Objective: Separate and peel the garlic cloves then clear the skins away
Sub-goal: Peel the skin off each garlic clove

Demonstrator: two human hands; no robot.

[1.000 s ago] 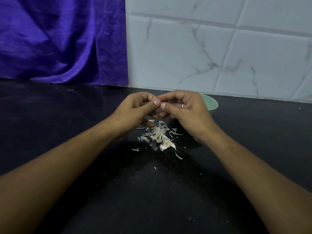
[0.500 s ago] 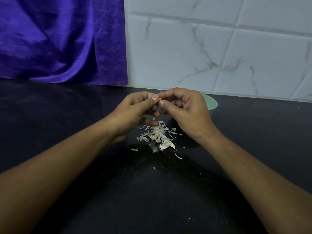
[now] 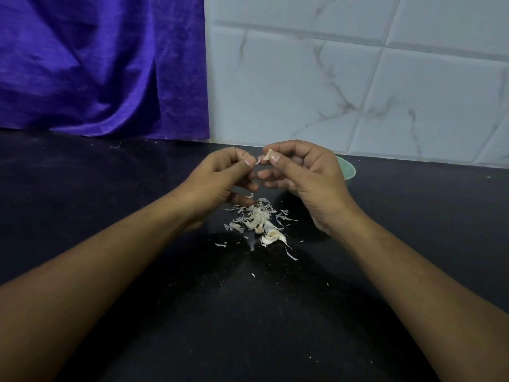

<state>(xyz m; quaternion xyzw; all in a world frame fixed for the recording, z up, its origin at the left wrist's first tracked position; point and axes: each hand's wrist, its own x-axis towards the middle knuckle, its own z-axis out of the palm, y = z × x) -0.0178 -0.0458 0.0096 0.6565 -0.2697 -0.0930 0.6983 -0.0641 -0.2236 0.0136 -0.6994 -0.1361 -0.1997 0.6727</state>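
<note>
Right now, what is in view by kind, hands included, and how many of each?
Bare hands: 2, left hand and right hand
Pale garlic clove, pinched by right hand: 1
Thin skin strip, pinched by left hand: 1
Heap of papery white garlic skins: 1
Pale green bowl: 1
Purple cloth: 1
Total: 7

- bowl (image 3: 346, 168), behind-right of the skin pile (image 3: 259, 221): only a slice of rim shows past the right hand (image 3: 305, 175); contents hidden.
- garlic clove (image 3: 268, 155), above the pile: only its tip pokes out of the right-hand pinch.
- skin flake (image 3: 257, 161), pinched by the left hand (image 3: 223, 175): too small to tell if it's joined to the clove.
- pile itself: can't tell skins from whole cloves.
- cloth (image 3: 96, 64), far behind-left of the pile: cut off by the top and left edges.
</note>
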